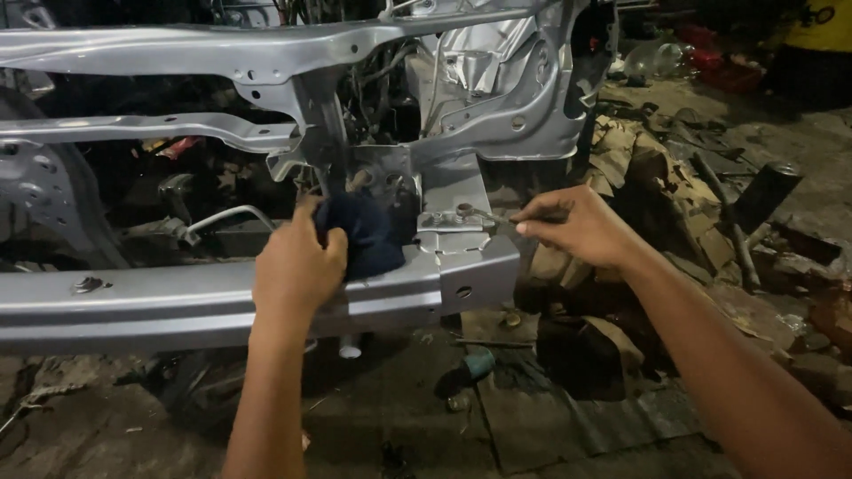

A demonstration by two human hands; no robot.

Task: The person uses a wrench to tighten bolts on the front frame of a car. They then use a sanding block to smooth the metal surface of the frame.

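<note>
A silver car front frame fills the view, with a long lower crossbeam [160,306] and an upright bracket [461,191] at its right end. My left hand [297,266] presses a dark blue cloth [368,232] against the beam just left of the bracket. My right hand [577,226] pinches the handle of a thin metal wrench [484,215], whose head sits on a bolt [462,211] on the bracket's flat plate. A second bolt [433,218] sits beside it.
Upper silver crossmembers [177,49] run across the top, with wiring and engine parts behind. Torn cardboard and scrap [639,160] lie on the dirt ground to the right. A dark cylinder [768,191] and small debris [479,362] sit on the floor.
</note>
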